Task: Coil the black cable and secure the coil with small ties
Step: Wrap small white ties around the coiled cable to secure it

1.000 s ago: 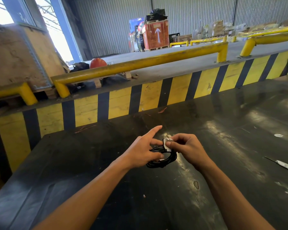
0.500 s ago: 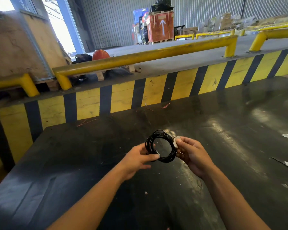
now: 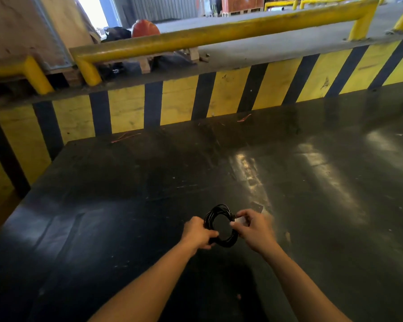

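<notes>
A black cable wound into a small round coil (image 3: 216,211) is held upright above the dark table (image 3: 312,182), its opening facing me. My left hand (image 3: 197,232) grips the coil's left and lower side. My right hand (image 3: 254,228) pinches the coil's right side, with a small white tie (image 3: 239,220) between thumb and fingers against the cable. Part of the coil is hidden behind both hands.
A yellow-and-black striped board (image 3: 219,98) stands along the table's far edge, with a yellow rail (image 3: 219,34) behind it. Thin reddish wire scraps (image 3: 125,137) lie near the far edge. An orange helmet (image 3: 145,28) sits beyond the rail.
The coil was lifted from lying nearly flat to upright between both hands. My left forefinger, earlier pointing out, now closes on the coil. The view has tilted downward.
</notes>
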{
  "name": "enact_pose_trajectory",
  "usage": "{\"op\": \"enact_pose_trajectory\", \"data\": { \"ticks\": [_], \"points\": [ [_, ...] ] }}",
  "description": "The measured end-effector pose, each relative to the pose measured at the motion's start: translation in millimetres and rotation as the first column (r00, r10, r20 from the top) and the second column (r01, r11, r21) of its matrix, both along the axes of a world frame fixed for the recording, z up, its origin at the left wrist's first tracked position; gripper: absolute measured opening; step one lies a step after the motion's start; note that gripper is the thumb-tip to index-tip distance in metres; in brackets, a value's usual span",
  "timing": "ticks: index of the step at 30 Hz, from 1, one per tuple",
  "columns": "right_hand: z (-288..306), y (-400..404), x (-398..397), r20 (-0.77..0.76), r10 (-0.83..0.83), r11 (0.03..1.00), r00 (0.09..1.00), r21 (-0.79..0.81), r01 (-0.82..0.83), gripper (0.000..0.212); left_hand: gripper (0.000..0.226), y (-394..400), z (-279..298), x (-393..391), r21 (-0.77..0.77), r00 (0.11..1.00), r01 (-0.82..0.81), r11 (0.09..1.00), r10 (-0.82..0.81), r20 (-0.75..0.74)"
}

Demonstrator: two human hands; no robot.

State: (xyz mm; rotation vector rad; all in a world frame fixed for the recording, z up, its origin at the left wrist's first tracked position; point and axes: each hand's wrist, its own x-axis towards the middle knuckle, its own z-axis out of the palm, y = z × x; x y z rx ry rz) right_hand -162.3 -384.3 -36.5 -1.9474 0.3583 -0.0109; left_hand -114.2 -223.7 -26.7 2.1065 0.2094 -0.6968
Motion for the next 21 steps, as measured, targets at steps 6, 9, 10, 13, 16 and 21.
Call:
{"op": "enact_pose_trajectory", "data": {
  "ticks": [6, 9, 10, 13, 16, 21],
  "points": [
    [-39, 13, 14, -0.184, -0.039, 0.999, 0.982, -0.002, 0.040, 0.028, 0.026, 1, -32, 11, 0.184, 0.999, -0.037, 0.982, 0.036, 0.008],
    [-49, 12, 28, -0.236, -0.036, 0.999, 0.971, -0.032, 0.029, 0.039, 0.033, 3, -39, 25, 0.085, 0.994, -0.108, 0.990, 0.108, 0.009],
    [-51, 12, 33, -0.254, -0.020, 0.999, 0.967, -0.045, 0.008, 0.042, 0.042, 3, -39, 31, 0.050, 0.990, -0.141, 0.989, 0.141, 0.005],
    [-55, 14, 49, -0.252, 0.010, 0.994, 0.968, -0.099, -0.036, 0.049, 0.056, 5, -44, 48, -0.009, 0.983, -0.183, 0.983, 0.182, -0.018],
    [-52, 19, 59, -0.265, 0.043, 0.987, 0.963, -0.139, -0.082, 0.052, 0.056, 4, -51, 56, 0.041, 0.992, -0.110, 0.993, 0.112, -0.054],
    [-56, 21, 61, -0.276, 0.073, 0.981, 0.958, -0.153, -0.119, 0.056, 0.058, 3, -57, 57, 0.075, 0.996, -0.083, 0.994, 0.085, -0.026]
  ]
}}
